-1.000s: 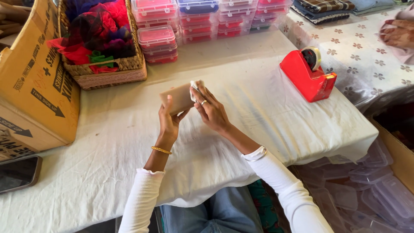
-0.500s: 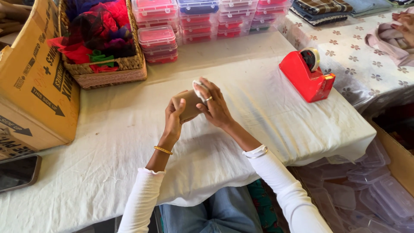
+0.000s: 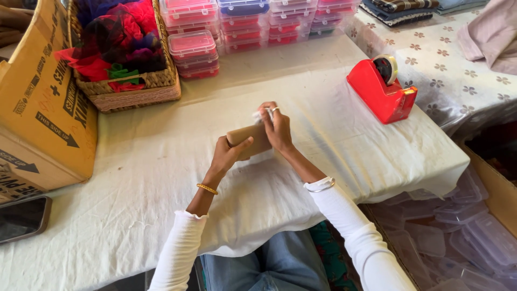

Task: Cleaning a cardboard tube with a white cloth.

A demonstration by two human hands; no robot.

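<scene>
Since a moment ago, both hands have lowered the small brown packet (image 3: 249, 141) closer to the white tablecloth (image 3: 134, 183), mid-frame. Her left hand (image 3: 226, 156) grips its near edge, thumb on top; the right hand (image 3: 277, 128) curls over the far end, pinching something white (image 3: 258, 115). To do this neatly she'd want the left keeping the packet flat while the right presses evenly. What that white scrap is I can't tell; her fingers hide the packet's far side.

brown cardboard box (image 3: 43, 102) left, dark phone screen (image 3: 21, 218)
</scene>
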